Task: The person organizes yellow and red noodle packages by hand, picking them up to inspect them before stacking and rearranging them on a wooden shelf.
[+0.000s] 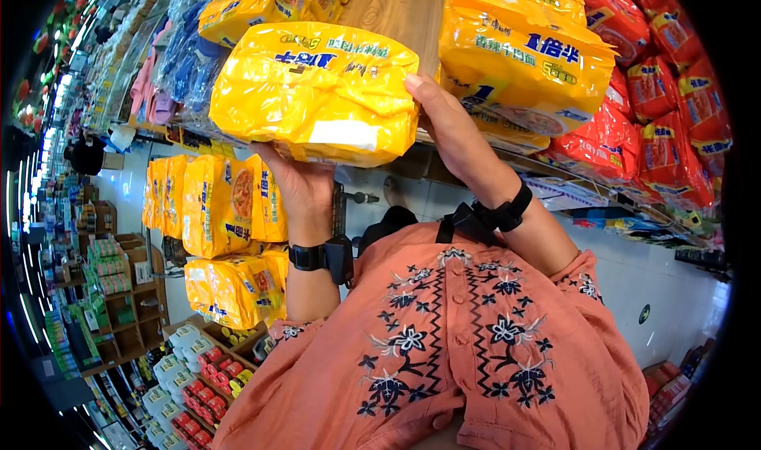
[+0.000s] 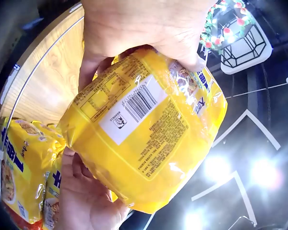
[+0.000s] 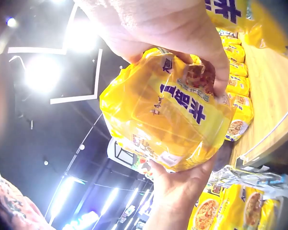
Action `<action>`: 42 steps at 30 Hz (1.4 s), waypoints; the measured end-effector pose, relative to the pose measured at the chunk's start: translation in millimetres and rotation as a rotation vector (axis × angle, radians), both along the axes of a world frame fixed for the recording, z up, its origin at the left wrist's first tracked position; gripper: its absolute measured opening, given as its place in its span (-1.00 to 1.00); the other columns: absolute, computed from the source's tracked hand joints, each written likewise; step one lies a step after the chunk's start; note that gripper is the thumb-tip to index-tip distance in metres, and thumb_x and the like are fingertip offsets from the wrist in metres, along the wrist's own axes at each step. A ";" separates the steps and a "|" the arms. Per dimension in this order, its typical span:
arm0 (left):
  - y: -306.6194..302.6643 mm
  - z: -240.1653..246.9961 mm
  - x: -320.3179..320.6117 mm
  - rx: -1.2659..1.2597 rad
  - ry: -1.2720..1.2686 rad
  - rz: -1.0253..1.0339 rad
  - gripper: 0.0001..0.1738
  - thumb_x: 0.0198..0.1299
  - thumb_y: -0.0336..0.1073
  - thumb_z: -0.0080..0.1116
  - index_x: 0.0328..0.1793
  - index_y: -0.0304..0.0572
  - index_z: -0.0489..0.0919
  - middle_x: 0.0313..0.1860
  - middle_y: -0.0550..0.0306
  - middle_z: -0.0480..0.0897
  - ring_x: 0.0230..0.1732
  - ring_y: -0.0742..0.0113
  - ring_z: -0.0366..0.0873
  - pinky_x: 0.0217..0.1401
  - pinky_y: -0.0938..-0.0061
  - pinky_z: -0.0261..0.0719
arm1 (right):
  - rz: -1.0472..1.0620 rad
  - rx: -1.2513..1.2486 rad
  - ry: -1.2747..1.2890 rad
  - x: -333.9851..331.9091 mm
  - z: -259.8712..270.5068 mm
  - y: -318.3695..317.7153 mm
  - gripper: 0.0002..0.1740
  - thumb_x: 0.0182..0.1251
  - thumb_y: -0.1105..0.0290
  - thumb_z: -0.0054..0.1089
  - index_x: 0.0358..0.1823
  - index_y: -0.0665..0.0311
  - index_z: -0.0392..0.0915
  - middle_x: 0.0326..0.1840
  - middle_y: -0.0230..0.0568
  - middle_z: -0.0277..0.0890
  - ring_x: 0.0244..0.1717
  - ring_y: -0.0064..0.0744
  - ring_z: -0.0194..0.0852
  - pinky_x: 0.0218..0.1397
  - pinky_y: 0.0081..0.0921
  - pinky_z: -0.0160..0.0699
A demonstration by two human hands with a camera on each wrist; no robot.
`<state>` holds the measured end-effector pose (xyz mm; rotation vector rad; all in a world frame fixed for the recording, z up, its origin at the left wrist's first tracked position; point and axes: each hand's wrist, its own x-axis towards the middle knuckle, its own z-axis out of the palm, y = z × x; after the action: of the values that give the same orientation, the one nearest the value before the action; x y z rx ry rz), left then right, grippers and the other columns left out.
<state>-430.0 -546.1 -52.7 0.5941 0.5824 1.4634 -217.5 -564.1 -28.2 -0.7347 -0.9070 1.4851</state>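
Note:
Both hands hold one yellow plastic noodle package in front of the chest, above the shelf's front edge. The left hand grips it from below at its near left side; the right hand holds its right end, thumb on top. In the left wrist view, the package shows a printed side with a barcode, the left hand at its top and the right hand below. The right wrist view has the right hand around the package, with the left hand beneath.
Yellow packages are stacked on the right of the wooden shelf, with red packages beyond. More yellow packages lie at the back left. Others stand in stacks below left. Hanging goods are at the far left.

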 end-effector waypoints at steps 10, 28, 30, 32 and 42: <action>3.8 0.6 -17.1 0.023 0.116 0.078 -0.14 0.43 0.40 -0.12 0.67 0.09 0.16 0.64 0.15 0.26 0.62 0.10 0.21 0.62 0.03 0.23 | 0.086 -0.163 0.135 1.5 -23.9 5.6 -0.33 0.61 -0.14 -0.12 0.46 0.22 0.38 0.37 -0.30 0.50 0.34 -0.43 0.45 0.36 -0.31 0.44; -13.5 70.8 -73.4 0.264 0.820 0.200 -0.08 0.39 0.41 0.00 0.59 -0.14 0.21 0.38 0.06 0.46 0.34 0.31 0.46 0.30 0.42 0.51 | 0.207 -0.239 0.473 -4.2 -19.4 9.4 -0.35 0.64 -0.11 -0.22 0.51 0.17 0.31 0.48 -0.22 0.44 0.44 -0.32 0.44 0.47 -0.30 0.42; -12.7 70.1 -81.2 0.284 0.877 0.209 -0.08 0.39 0.44 -0.02 0.57 -0.12 0.28 0.28 0.10 0.51 0.21 0.35 0.48 0.26 0.48 0.45 | 0.237 -0.236 0.494 -3.3 -25.2 9.2 -0.34 0.64 -0.13 -0.22 0.51 0.16 0.32 0.49 -0.23 0.43 0.44 -0.31 0.43 0.47 -0.28 0.42; -13.3 71.1 -83.2 0.346 0.922 0.225 -0.11 0.41 0.43 -0.04 0.54 -0.13 0.34 0.21 0.12 0.54 0.16 0.35 0.48 0.28 0.47 0.42 | 0.274 -0.231 0.507 1.0 -30.9 9.7 -0.33 0.63 -0.15 -0.22 0.51 0.14 0.33 0.49 -0.26 0.43 0.46 -0.30 0.42 0.48 -0.27 0.41; 9.3 69.5 -80.4 0.562 0.705 0.272 -0.02 0.27 0.49 0.09 0.45 -0.25 0.40 0.50 -0.05 0.36 0.51 0.14 0.32 0.59 0.21 0.20 | 0.343 -0.228 0.480 4.2 -27.1 5.5 -0.24 0.59 -0.31 -0.28 0.56 0.03 0.26 0.51 -0.25 0.40 0.44 -0.18 0.44 0.34 0.01 0.56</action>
<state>-510.4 -536.8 16.8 1.5578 0.8161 1.6728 -213.3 -558.7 -55.3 -0.3606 -0.5142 1.9835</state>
